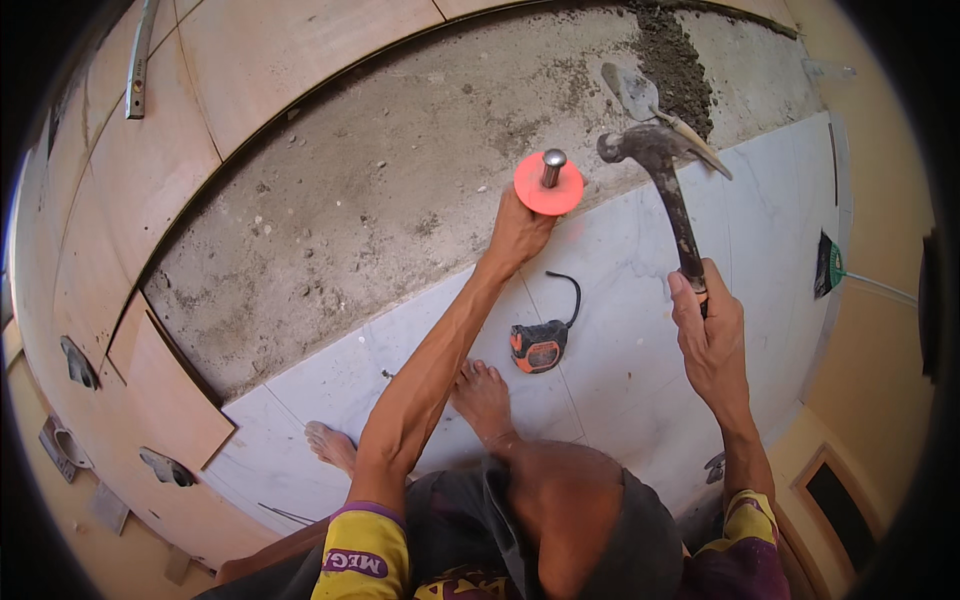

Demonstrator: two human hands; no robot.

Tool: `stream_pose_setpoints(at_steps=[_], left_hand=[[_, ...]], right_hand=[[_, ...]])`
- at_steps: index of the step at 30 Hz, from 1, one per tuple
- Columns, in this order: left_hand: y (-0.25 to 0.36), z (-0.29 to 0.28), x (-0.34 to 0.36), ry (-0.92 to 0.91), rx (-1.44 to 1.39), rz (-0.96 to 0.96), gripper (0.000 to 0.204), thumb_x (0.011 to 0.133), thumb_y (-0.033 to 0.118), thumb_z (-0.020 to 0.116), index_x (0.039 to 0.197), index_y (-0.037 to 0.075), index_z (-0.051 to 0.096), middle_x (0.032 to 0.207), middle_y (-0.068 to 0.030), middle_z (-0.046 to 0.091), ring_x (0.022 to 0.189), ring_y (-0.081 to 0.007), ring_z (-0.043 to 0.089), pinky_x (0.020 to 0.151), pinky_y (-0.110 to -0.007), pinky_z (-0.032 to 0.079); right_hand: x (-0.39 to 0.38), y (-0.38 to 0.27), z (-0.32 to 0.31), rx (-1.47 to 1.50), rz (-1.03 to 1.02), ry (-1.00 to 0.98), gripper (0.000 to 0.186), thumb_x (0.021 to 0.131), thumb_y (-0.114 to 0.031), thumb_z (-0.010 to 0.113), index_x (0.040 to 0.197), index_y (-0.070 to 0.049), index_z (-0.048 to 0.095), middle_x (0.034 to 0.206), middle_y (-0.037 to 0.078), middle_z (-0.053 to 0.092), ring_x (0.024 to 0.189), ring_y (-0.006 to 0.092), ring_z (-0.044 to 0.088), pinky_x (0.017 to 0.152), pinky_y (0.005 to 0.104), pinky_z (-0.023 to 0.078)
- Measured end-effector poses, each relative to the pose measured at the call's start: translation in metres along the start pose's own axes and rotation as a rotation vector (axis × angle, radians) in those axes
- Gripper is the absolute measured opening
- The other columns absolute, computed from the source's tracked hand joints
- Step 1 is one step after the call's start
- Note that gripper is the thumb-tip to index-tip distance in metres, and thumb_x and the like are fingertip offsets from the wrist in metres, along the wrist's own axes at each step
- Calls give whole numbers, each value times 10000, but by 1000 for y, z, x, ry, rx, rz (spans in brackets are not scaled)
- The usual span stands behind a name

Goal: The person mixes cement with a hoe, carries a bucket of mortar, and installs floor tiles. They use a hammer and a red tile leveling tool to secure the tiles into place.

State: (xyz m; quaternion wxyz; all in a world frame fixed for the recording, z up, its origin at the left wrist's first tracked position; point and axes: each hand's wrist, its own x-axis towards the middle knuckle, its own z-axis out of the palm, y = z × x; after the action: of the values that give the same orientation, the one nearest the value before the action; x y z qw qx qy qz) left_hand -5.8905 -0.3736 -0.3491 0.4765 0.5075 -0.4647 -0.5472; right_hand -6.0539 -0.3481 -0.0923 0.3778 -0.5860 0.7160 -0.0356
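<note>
My left hand (522, 232) is wrapped round a chisel beneath its round orange hand guard (535, 200). The chisel's metal striking end (553, 168) points up, while its lower part is hidden under the guard and hand. It is held near the edge between the white marbled tiles (640, 300) and the rough grey concrete (350, 190). To the right, my right hand (712, 335) grips the lower handle of a worn claw hammer (672, 190). The hammer head is raised level with the chisel's top, some distance to its right, not touching it.
An orange and black tape measure (540, 347) lies on the white tiles by my foot. Beyond the hammer, a trowel (632, 92) rests beside loose dark rubble (675, 60). Brown tiles (260, 60) border the concrete, with a metal level (138, 80) on them. A broom (828, 265) is at right.
</note>
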Motion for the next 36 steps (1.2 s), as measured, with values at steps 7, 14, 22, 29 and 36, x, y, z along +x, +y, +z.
stream_pose_setpoints(at_steps=[7,14,22,29,36], left_hand=[[29,-39,55,154,-352,-43,197,1014,223,686,1066,38,730,730,49,505,640,-75,453,560,-265,380],[28,-14,4,16,-191,-119,187,987,202,616,1061,87,743,750,27,511,645,-99,453,604,-302,417],[9,-29,-19,8,-85,-42,178,945,116,647,1098,40,696,968,-85,692,919,-247,652,871,-377,524],[9,-7,-19,-107,-36,-8,243,922,66,680,1162,30,683,1080,-123,733,977,-295,677,914,-387,531],[22,-24,-11,-169,-60,-21,192,974,78,592,1115,64,721,1084,-37,723,1007,-197,668,910,-336,524]], right_hand=[[-33,34,-5,172,175,36,322,1092,-292,582,893,-51,504,628,-40,419,541,45,344,487,262,290],[-22,26,-1,124,178,-48,325,1085,-325,592,919,-55,521,643,-63,397,552,30,333,490,239,281],[-12,-3,-7,30,26,-79,331,1079,-374,595,980,-60,560,697,-91,386,567,6,310,492,200,263],[-18,8,18,-118,-283,73,257,1079,-211,581,990,23,521,606,77,460,485,145,396,480,313,351],[-33,-28,-7,25,-134,12,273,1096,-278,558,1034,-12,570,627,-57,421,546,29,365,479,236,286]])
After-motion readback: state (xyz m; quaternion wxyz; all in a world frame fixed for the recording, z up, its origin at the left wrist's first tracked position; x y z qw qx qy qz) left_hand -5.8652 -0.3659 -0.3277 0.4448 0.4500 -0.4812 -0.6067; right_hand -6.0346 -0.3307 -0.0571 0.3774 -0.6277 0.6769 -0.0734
